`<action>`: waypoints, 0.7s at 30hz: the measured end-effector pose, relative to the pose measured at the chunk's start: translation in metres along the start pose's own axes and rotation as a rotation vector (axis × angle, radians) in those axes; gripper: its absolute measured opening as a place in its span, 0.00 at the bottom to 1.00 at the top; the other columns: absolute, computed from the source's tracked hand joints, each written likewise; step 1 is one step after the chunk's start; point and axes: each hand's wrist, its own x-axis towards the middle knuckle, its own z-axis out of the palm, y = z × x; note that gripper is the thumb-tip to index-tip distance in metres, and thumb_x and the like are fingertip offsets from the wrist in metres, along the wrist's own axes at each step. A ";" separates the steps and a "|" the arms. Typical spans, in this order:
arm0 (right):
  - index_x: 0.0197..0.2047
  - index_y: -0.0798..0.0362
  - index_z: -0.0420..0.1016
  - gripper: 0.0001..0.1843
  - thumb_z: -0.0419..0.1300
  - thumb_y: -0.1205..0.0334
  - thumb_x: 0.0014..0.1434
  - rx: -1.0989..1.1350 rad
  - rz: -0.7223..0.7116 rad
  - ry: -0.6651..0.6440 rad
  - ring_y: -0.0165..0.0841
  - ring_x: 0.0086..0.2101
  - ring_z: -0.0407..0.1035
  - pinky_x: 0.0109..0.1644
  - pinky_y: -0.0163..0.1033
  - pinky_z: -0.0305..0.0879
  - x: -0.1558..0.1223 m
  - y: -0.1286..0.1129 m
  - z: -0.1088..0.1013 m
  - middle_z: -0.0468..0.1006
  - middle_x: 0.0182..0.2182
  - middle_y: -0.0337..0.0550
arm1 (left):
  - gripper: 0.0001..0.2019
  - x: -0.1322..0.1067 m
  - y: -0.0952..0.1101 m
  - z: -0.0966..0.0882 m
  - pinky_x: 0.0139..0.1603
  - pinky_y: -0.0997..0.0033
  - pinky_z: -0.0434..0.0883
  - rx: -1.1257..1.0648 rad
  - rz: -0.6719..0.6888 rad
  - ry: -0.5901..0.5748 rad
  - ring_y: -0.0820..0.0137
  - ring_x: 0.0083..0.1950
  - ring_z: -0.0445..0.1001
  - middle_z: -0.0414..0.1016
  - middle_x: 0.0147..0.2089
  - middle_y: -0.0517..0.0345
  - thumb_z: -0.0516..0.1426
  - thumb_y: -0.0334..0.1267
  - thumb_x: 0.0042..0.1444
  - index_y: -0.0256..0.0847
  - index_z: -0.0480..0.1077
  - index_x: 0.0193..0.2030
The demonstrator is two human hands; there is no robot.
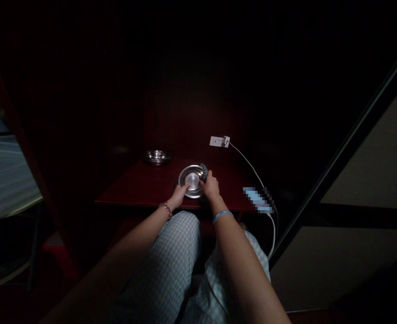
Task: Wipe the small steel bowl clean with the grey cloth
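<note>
Item 1. Steel dish [190,180]: round, shallow and bright at the centre. It is set near the front edge of the table [134,189], directly ahead of the seated person and within reach of both arms.

Item 2. Left hand [179,194]: it is closed over the dish's near-left rim, fingers on the metal. The hold is judged to be a steadying one, so that the dish does not slide on the smooth top. A beaded bracelet [165,209] is worn at the wrist.

Item 3. Right hand [211,185]: it is clenched around a grey pad [204,171], which is pressed to the dish's far-right rim. Whether the pad is cloth or sponge cannot be told in the dim light. A blue wristband [221,215] is worn.

Item 4. Second bowl [157,157]: also steel, it is placed at the back left of the table, well apart from both hands.

Item 5. Wall socket [219,141]: white, with 1 plug fitted. A white cable [248,164] is led down to the right, past a pixelated object [258,199] lying at the table's right end.

Item 6. Checked trousers [171,261]: these are seen below the arms, with the knees drawn close to the table edge.
</note>
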 end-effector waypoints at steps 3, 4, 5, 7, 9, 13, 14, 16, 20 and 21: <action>0.65 0.58 0.58 0.27 0.61 0.62 0.66 0.004 0.000 0.005 0.45 0.55 0.75 0.55 0.40 0.69 0.001 0.001 0.001 0.78 0.54 0.62 | 0.13 0.001 0.000 -0.001 0.62 0.55 0.69 -0.005 -0.010 -0.005 0.55 0.52 0.79 0.83 0.38 0.48 0.66 0.27 0.39 0.35 0.77 0.36; 0.65 0.58 0.58 0.28 0.62 0.62 0.66 0.007 0.000 0.004 0.45 0.55 0.75 0.55 0.40 0.69 0.001 0.001 0.001 0.79 0.54 0.61 | 0.13 0.001 0.000 -0.001 0.63 0.55 0.68 -0.004 -0.012 -0.006 0.56 0.52 0.79 0.83 0.38 0.48 0.66 0.26 0.39 0.35 0.77 0.36; 0.65 0.58 0.58 0.28 0.62 0.62 0.66 0.009 0.000 0.002 0.45 0.55 0.75 0.55 0.40 0.69 0.001 0.001 0.001 0.79 0.54 0.61 | 0.13 0.001 0.000 -0.001 0.63 0.55 0.68 -0.005 -0.012 -0.007 0.56 0.52 0.79 0.83 0.38 0.48 0.66 0.26 0.40 0.35 0.77 0.36; 0.64 0.57 0.59 0.27 0.62 0.62 0.66 0.011 -0.002 0.000 0.45 0.54 0.76 0.54 0.41 0.69 0.001 0.002 0.001 0.79 0.54 0.62 | 0.14 0.002 0.000 -0.002 0.63 0.55 0.68 -0.007 -0.011 -0.010 0.57 0.52 0.79 0.83 0.39 0.49 0.66 0.26 0.40 0.36 0.77 0.37; 0.63 0.57 0.60 0.25 0.61 0.64 0.66 0.009 -0.006 0.000 0.45 0.54 0.76 0.54 0.41 0.69 0.001 0.001 0.000 0.79 0.53 0.61 | 0.14 0.002 -0.001 -0.002 0.63 0.55 0.68 -0.006 -0.013 -0.012 0.57 0.52 0.80 0.83 0.39 0.48 0.66 0.26 0.40 0.35 0.77 0.37; 0.63 0.59 0.60 0.24 0.59 0.65 0.67 0.007 -0.007 -0.009 0.45 0.54 0.76 0.55 0.41 0.69 -0.001 -0.001 -0.002 0.79 0.54 0.61 | 0.14 0.003 -0.002 -0.003 0.63 0.54 0.68 -0.003 -0.005 -0.015 0.56 0.53 0.79 0.83 0.40 0.47 0.67 0.27 0.40 0.35 0.77 0.37; 0.64 0.59 0.59 0.24 0.59 0.65 0.67 0.007 -0.005 -0.012 0.45 0.55 0.75 0.56 0.41 0.69 -0.002 -0.002 -0.003 0.79 0.54 0.61 | 0.14 0.003 -0.003 -0.003 0.63 0.54 0.68 -0.008 0.001 -0.017 0.56 0.53 0.79 0.84 0.41 0.47 0.67 0.27 0.40 0.35 0.77 0.37; 0.64 0.59 0.59 0.25 0.59 0.66 0.67 0.003 -0.005 -0.013 0.45 0.55 0.75 0.56 0.41 0.68 -0.002 -0.003 -0.004 0.78 0.55 0.61 | 0.14 0.004 -0.004 -0.003 0.63 0.54 0.68 -0.019 0.006 -0.023 0.57 0.53 0.80 0.84 0.41 0.48 0.67 0.27 0.41 0.35 0.77 0.38; 0.65 0.59 0.58 0.26 0.58 0.65 0.67 -0.004 -0.010 -0.011 0.45 0.55 0.75 0.57 0.42 0.68 -0.004 -0.003 -0.004 0.78 0.55 0.62 | 0.13 0.006 -0.006 -0.004 0.63 0.53 0.68 -0.027 -0.013 -0.036 0.57 0.51 0.80 0.83 0.38 0.48 0.67 0.28 0.41 0.35 0.77 0.37; 0.65 0.59 0.58 0.26 0.58 0.65 0.68 -0.003 -0.009 -0.011 0.45 0.55 0.75 0.57 0.42 0.68 -0.004 -0.003 -0.004 0.78 0.55 0.62 | 0.13 0.007 -0.007 -0.005 0.63 0.52 0.68 -0.027 -0.018 -0.035 0.57 0.50 0.80 0.83 0.38 0.48 0.67 0.28 0.41 0.35 0.77 0.37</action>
